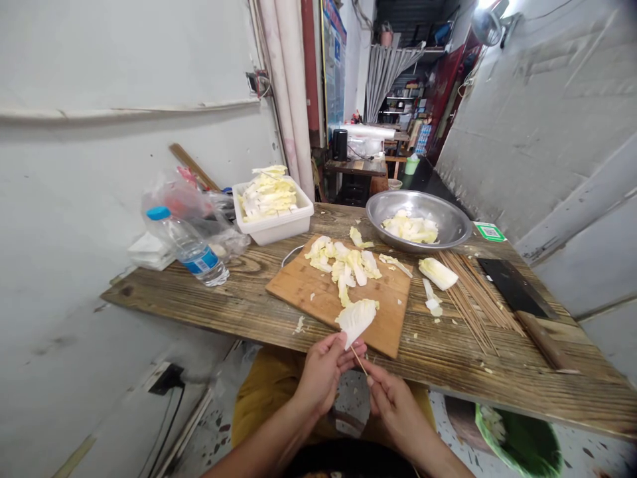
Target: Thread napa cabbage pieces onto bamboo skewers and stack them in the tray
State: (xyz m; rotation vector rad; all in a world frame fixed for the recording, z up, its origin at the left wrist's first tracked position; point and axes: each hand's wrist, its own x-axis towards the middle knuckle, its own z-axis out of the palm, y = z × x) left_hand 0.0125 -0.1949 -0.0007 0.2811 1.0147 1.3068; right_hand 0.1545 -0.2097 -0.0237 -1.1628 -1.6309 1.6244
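Note:
Over the near edge of the wooden cutting board point(293, 287), my left hand point(326, 372) pinches a pale napa cabbage leaf point(357, 320) by its lower end. My right hand point(391, 395) grips a thin bamboo skewer point(359, 360), whose upper end meets the base of that leaf; whether the tip has gone through is hidden by my left fingers. Cut cabbage pieces point(343, 262) lie loosely across the board. To its right are a small cabbage heart point(438, 273) and a spread of bare skewers point(478, 295).
A steel bowl point(450, 222) with cabbage pieces stands at the back right. A white tub point(279, 229) stacked with cabbage is at the back left, beside a water bottle point(192, 249) and plastic bags. A cleaver point(522, 299) lies at the right. A green-lined bin point(527, 438) sits below.

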